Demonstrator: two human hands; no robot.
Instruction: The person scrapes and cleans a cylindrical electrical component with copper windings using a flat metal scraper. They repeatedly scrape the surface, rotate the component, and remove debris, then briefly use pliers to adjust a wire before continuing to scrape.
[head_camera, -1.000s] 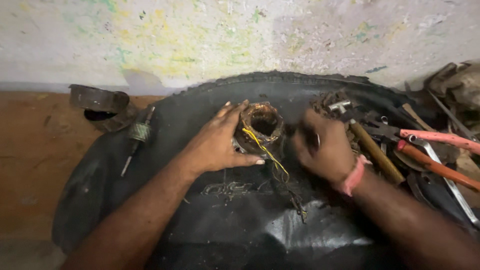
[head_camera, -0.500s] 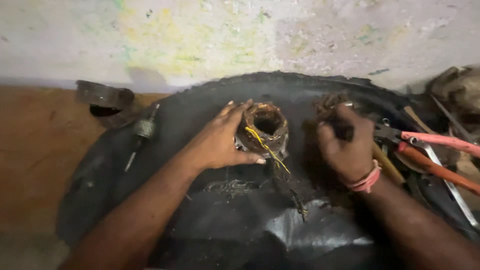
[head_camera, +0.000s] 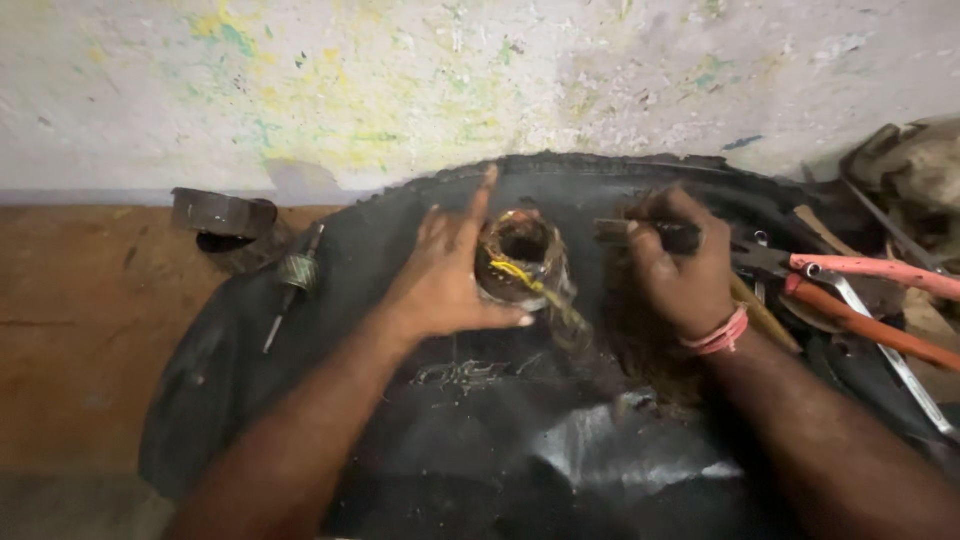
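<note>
Black sheet (head_camera: 520, 440): nearest us, a dark rubbery sheet covers the work surface, with a shiny crumpled patch and a scatter of fine scraps between our forearms.
Left hand (head_camera: 445, 285): we have it beside the round wound coil (head_camera: 520, 255) – the thumb lies under its near edge, the other fingers are spread and lifted, the index pointing up towards the wall. Half a second ago they curled around the coil's left side, so the grip has loosened to a light steadying touch.
Coil: it sits on the sheet between our hands, its hollow middle facing up, a yellow wire (head_camera: 515, 272) trailing from its near rim. It has not shifted.
Right hand (head_camera: 685, 275): closed in a fist on a dark metal tool (head_camera: 640, 232) that now points left at the coil – a second ago this hand was lower and nearer the coil's right edge. A pink band (head_camera: 715, 335) circles the wrist.
What this means: we judge the tool is being brought to the winding while the left hand merely props it.
Right side: red-handled pliers (head_camera: 870, 275) and other tools lie together.
Left side: a screwdriver (head_camera: 292, 285) and, farther back, a dark metal ring (head_camera: 222, 212).
Far: a paint-flecked wall (head_camera: 400, 90).
</note>
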